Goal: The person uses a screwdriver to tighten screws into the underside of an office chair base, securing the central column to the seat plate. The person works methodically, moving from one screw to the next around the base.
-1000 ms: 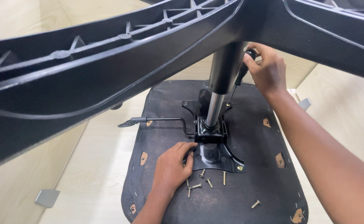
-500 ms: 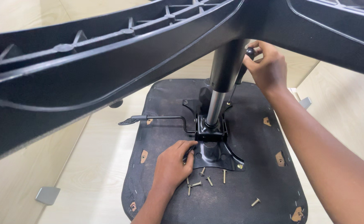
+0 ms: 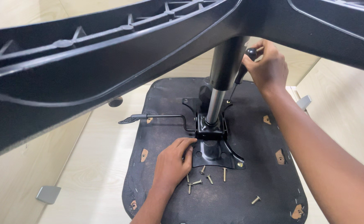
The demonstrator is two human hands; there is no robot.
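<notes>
Right hand (image 3: 267,68) closed around the dark handle of one screwdriver (image 3: 241,74); fingers wrapped tight, thumb side toward the column. Left hand (image 3: 171,164) flat, fingers together, fingertips pressing the near-left wing of the mounting plate (image 3: 215,151); it grips nothing.

Screwdriver: long axis steeply inclined, handle up and right of the gas column (image 3: 221,79), shaft running down and left, tip pointing at the far-right corner of the mounting plate. Tip contact is hidden behind the column.

Mounting plate: one, black metal, lying on the middle of the upturned seat underside (image 3: 256,186). One brass screw head shows seated in its near-right corner. One lever (image 3: 148,118) runs out horizontally to the left of the plate, paddle end past the seat edge.

Loose screws (image 3: 207,178): five in a cluster just in front of the plate, one more lying well off to the near-right; six counted.

Gas column rises from the plate to the hub of the black star base (image 3: 107,66), whose arms span the upper view. Pale wood floor (image 3: 90,166) lies around the seat.
</notes>
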